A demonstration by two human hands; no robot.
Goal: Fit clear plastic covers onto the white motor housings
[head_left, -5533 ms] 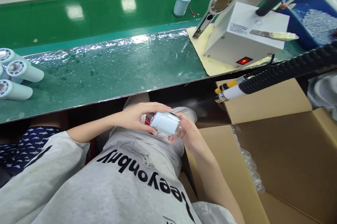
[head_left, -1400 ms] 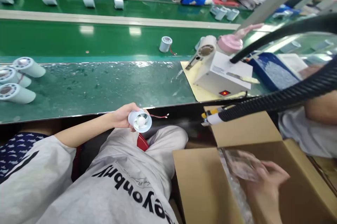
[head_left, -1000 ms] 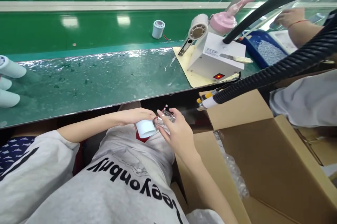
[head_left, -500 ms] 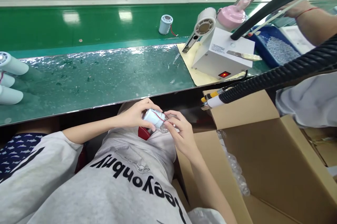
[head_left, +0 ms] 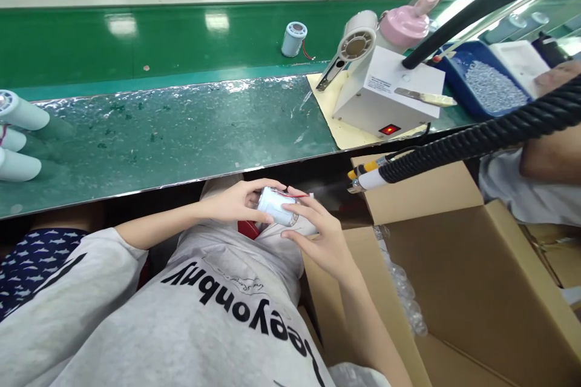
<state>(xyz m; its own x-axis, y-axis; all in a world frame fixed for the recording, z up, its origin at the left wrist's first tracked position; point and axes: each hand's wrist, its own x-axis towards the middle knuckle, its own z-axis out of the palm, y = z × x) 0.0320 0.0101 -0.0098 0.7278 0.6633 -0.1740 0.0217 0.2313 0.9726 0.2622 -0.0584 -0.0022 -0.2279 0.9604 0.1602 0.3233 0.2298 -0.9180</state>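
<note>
A light blue cylinder (head_left: 275, 206) with a red wire and a ribbed end lies nearly level above my lap, just off the bench edge. My left hand (head_left: 238, 200) grips its left end between thumb and fingers. At the right end, the fingers of my right hand (head_left: 320, 231) touch the top near the wire, while the thumb stands apart below. A similar cylinder (head_left: 293, 40) with a red wire stands upright on the green belt.
A white box (head_left: 390, 93) with a lit red switch and a small fan (head_left: 358, 42) are on the bench. Black corrugated hose (head_left: 481, 140) crosses above an open carton (head_left: 436, 254). Cylinders (head_left: 20, 111) lie at the left; a person's hand (head_left: 558, 77) is at the right.
The held cylinder has moved slightly right and turned more level, its wire now along the top. My right thumb has come away from it. The belt cylinder appears farther right; the other person's arm has moved lower.
</note>
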